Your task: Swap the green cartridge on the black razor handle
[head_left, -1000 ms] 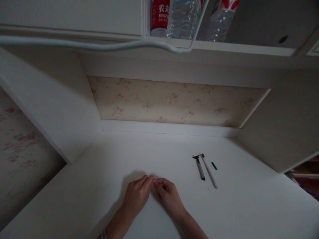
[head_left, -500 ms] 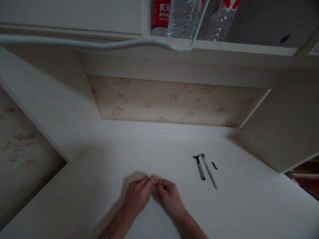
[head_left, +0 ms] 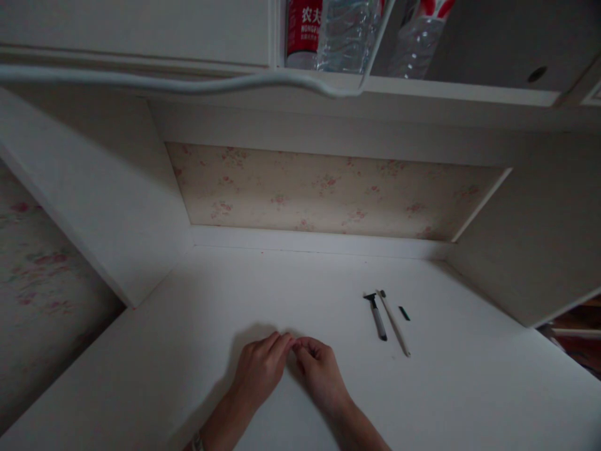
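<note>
My left hand (head_left: pixel 263 366) and my right hand (head_left: pixel 319 369) meet at the fingertips, low over the white tabletop (head_left: pixel 188 363). The left fingers are bent together, with their tips touching those of the right. On the right side, thumb and forefinger form a pinch. Whatever lies between the fingertips is too small or too well covered to make out. To the right of my hands lie a grey and black razor (head_left: pixel 378 319), a pale toothbrush (head_left: pixel 395 326) with a dark head, and a small dark strip (head_left: pixel 404 313).
Shelf sides rise at the left (head_left: pixel 103 188) and right (head_left: pixel 526 250) of the tabletop. Overhead, water bottles (head_left: pixel 350 37) stand on a shelf. A white cable (head_left: pixel 188 84) hangs along the shelf front. Floral wallpaper (head_left: pixel 323 191) covers the back wall.
Both hands stay in the same place, with only a very slight shift of the right fingertips. The razor, toothbrush and strip have not moved.
</note>
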Motion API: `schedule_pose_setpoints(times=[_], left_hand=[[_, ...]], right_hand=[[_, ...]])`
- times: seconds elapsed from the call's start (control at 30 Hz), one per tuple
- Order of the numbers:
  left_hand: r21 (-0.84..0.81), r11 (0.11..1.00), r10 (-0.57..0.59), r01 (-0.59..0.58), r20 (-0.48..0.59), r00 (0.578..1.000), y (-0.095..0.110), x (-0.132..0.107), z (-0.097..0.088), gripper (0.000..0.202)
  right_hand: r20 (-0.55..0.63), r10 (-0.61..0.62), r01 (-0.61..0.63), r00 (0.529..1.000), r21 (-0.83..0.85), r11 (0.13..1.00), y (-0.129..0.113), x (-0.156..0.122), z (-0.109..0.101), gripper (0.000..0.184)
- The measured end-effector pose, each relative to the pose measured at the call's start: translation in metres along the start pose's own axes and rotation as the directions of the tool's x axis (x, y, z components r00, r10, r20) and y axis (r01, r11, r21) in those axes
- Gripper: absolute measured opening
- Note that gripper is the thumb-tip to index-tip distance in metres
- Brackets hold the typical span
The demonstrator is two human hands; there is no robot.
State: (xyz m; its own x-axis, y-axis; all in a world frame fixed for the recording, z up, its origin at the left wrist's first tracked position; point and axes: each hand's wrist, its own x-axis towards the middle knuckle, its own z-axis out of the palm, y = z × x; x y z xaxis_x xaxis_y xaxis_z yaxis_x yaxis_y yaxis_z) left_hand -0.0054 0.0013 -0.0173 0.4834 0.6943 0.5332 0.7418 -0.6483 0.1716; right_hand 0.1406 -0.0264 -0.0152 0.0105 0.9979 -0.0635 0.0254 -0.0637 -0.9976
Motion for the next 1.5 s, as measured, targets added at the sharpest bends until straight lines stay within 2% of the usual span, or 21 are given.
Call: schedule_pose_setpoints(times=[0.2,0.57,0.97,1.23,1.5], left_hand=[[0.024,1.0,-0.01,0.011,-0.024,1.0,-0.002,-0.001,0.002,0.02],[0.0,1.0,-0.018,0.018,-0.007,1.0,-0.002,0.0,0.001,0.02],[-0.018,1.0,-0.006,0.006,-0.02,1.0,0.0,0.002,-0.001,0.022],[-0.025,0.999,-0.025,0.024,-0.02,0.999,0.001,0.0,0.001,0.02],[-0.041,0.999,-0.026,0.024,-0.044,0.999,0.003,0.004,-0.002,0.022]], right_hand=[[-0.014,-0.048,0.049,0.999,0.024,0.999,0.004,0.001,0.003,0.028],[0.03,-0.045,0.046,0.999,-0.021,0.999,0.007,0.002,0.002,0.034],[0.044,-0.106,0.112,0.993,-0.157,0.981,-0.006,-0.004,0.001,0.036],[0.044,-0.124,0.129,0.991,-0.151,0.98,-0.004,-0.003,0.003,0.03],[0.042,-0.121,0.126,0.992,-0.156,0.98,-0.008,-0.004,0.002,0.032]])
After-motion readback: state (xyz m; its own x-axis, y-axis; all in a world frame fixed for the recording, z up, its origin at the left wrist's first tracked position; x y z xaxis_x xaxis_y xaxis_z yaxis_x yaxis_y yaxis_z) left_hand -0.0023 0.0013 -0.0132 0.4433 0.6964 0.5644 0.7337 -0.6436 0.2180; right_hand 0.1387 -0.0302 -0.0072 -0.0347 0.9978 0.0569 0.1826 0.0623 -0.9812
